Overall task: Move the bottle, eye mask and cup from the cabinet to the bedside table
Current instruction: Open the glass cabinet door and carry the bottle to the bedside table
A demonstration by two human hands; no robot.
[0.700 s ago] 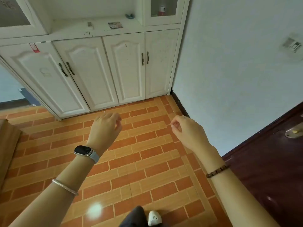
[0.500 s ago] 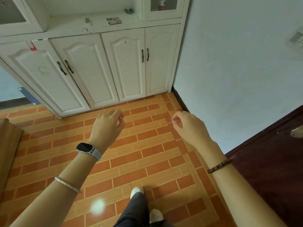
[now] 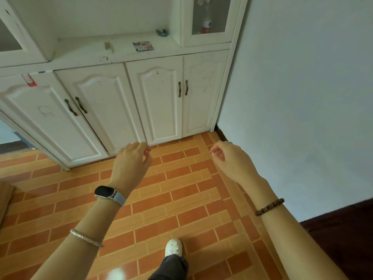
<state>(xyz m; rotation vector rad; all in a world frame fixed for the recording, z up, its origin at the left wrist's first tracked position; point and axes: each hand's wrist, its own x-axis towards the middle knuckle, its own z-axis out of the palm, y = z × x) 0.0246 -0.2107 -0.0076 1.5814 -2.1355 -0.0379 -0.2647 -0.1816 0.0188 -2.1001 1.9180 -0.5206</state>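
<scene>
A white cabinet (image 3: 113,57) stands ahead against the wall. Behind its upper right glass door stands a clear bottle (image 3: 206,23) with a red and white label. On the open shelf lie a small teal object (image 3: 162,32), a small card (image 3: 143,46) and a small beige item (image 3: 108,46). No cup or eye mask can be made out. My left hand (image 3: 131,162) and my right hand (image 3: 230,158) hang over the floor in front of the lower doors, fingers loosely curled, holding nothing.
Four shut lower doors with dark handles (image 3: 182,88) face me. A pale wall (image 3: 302,98) runs along the right, with a dark door (image 3: 343,239) at the lower right. The floor is orange brick tile (image 3: 181,199). A wooden edge (image 3: 5,199) shows at the left.
I have stepped closer to the cabinet and the view has tilted up, showing more of the shelf and glass door. Both hands stay raised and hold nothing.
</scene>
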